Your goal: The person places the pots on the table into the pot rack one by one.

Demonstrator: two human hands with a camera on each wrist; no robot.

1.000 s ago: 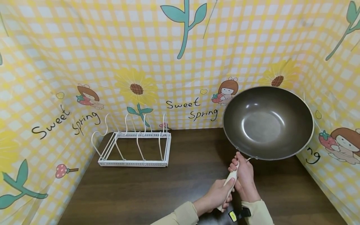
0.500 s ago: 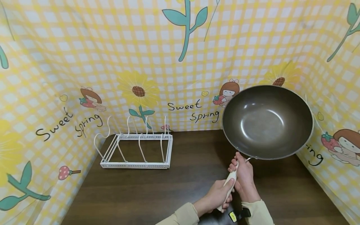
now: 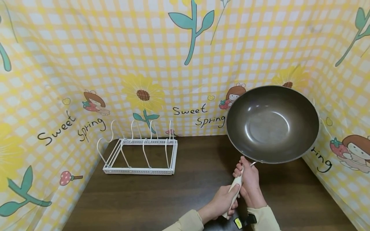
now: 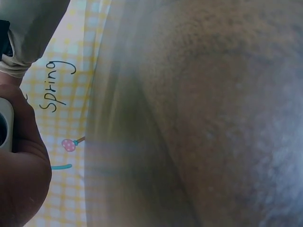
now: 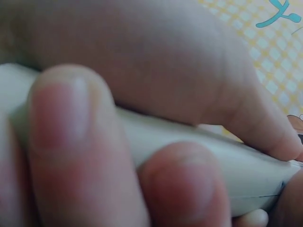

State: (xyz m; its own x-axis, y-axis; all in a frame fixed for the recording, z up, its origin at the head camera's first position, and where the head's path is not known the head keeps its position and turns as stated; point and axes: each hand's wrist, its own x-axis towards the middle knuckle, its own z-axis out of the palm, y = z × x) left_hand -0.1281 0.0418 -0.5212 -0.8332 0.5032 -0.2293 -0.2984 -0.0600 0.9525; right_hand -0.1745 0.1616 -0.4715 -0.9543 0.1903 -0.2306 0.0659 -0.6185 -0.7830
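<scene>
A large wok point(image 3: 268, 125) with a dark brown inside and a light rim is held up at the right in the head view, its bowl tilted so the inside faces me. Its cream handle point(image 3: 236, 182) slants down toward me. My right hand point(image 3: 251, 175) grips the handle close to the rim, and my left hand point(image 3: 221, 202) grips it nearer the end. Close up in the right wrist view, curled fingers point(image 5: 78, 123) wrap the pale handle point(image 5: 161, 146). Blurred skin fills most of the left wrist view, with the handle's end point(image 4: 6, 120) at its left edge.
A white rack point(image 3: 138, 171) with several curved wire dividers stands on the dark wooden table point(image 3: 138, 199) at the left. Yellow checked cloth point(image 3: 248, 38) covers the walls behind and on both sides. The wok's far side comes close to the cloth at the right.
The wok and both hands have shifted slightly left, with the wok rising a little. The background has slid slightly down in the head view. Both hands keep their grip on the handle.
</scene>
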